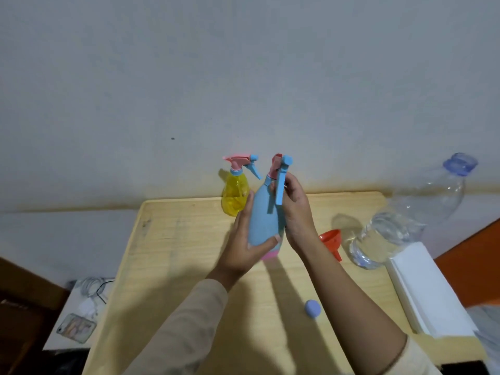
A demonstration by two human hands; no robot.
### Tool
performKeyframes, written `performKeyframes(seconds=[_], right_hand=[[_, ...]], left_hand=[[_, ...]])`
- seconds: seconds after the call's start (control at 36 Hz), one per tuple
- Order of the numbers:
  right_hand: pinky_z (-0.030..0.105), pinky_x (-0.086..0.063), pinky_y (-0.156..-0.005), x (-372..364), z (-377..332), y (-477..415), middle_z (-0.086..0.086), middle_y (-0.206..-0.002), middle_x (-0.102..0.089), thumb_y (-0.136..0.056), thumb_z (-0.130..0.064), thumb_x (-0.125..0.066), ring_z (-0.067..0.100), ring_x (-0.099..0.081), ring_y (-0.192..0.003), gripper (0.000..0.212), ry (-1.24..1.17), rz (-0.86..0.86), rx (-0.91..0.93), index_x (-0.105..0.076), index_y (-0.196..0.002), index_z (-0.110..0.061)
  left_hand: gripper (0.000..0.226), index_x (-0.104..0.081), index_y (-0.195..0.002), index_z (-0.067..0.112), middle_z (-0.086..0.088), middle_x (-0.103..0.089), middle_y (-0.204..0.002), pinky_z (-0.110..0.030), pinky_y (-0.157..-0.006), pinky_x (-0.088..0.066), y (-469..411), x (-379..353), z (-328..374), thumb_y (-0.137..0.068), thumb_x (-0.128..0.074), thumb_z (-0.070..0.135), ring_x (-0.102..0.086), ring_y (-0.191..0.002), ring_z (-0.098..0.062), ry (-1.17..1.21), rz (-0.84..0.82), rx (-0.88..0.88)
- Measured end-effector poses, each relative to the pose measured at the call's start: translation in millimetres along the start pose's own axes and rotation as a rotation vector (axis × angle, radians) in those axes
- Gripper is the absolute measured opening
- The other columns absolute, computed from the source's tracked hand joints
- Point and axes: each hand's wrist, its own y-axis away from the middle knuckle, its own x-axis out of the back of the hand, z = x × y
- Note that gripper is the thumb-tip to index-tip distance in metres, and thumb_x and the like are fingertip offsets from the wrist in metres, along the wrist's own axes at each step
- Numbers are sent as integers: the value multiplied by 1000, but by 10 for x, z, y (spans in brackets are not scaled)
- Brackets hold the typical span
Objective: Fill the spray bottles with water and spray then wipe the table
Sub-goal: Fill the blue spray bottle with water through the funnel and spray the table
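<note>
Two hands, left hand [244,244] and right hand [296,212], clasp the raised blue spray bottle [263,220].

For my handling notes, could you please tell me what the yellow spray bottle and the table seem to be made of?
The yellow spray bottle looks like glossy translucent plastic, since light passes through its body. The table looks like pale matte wood or wood laminate, judging by its visible grain lines.

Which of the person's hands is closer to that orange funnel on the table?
The right. The right hand grips the neck of the blue spray bottle, just left of the orange funnel in the picture. The left hand holds the bottle's body on its far side, farther away.
</note>
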Motion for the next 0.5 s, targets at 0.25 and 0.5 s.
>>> performKeyframes(seconds=[0.25,0.5], right_hand=[[26,-52,-77,58,-267,73,0,-106,-62,-70,-18,-73,11,-64,-89,49,-152,14,-30,-58,-116,-14],[26,-51,-78,100,-348,173,1,-106,-62,-68,-26,-77,8,-62,-89,45,-79,26,3,-56,-108,-18]], left_hand=[[93,-12,-146,51,12,-32,-151,-46,-106,-43,47,-12,293,-76,-73,38,-41,-134,-11,87,18,-19],[94,-10,-144,56,12,-33,-149,-44,-104,-45,114,-41,428,-73,-70,47,-41,-132,-11,20,14,-33]])
